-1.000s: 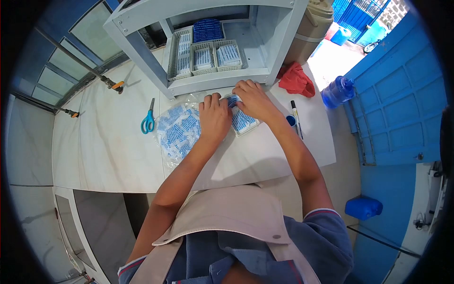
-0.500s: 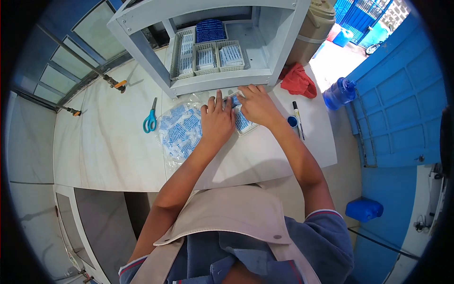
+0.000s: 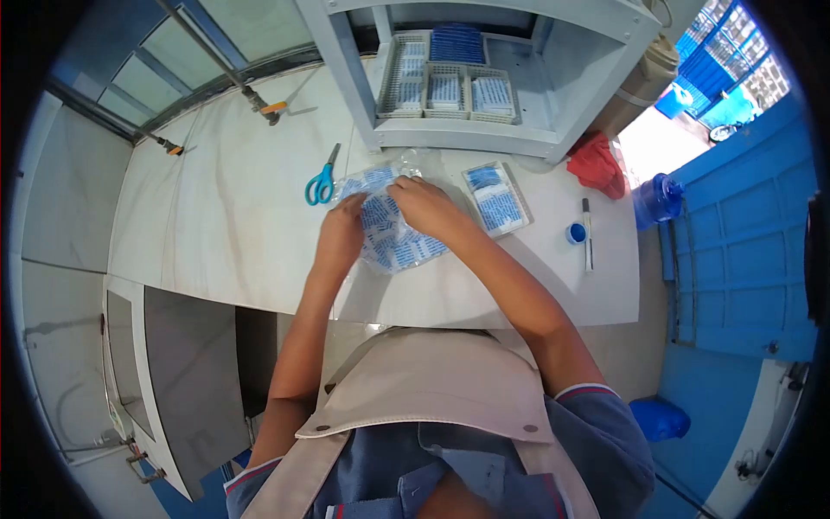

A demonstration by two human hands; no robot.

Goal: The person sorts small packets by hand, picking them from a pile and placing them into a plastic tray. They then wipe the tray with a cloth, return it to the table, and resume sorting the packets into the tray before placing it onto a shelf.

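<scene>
A clear plastic bag (image 3: 406,253) full of small blue-and-white printed packets lies on the white counter in front of me. My left hand (image 3: 344,227) is at the bag's left side, its fingers curled against the plastic. Over the bag's upper right part, my right hand (image 3: 424,206) has its fingers bent and closed on the plastic; the fingertips are partly hidden. Right of my hands, a small white basket (image 3: 523,210) holds blue-and-white packets and touches neither hand.
Teal-handled scissors (image 3: 320,187) lie left of the bag. A grey shelf (image 3: 484,137) behind holds several baskets (image 3: 447,115) of packets. At the right are a blue cap (image 3: 576,233), a marker (image 3: 588,235) and a red cloth (image 3: 596,169). Gas taps (image 3: 268,107) stand at the left.
Both hands have left the small basket and moved left onto the plastic bag, closing on it. The basket is now uncovered. The camera view has shifted, moving the shelf rightward.
</scene>
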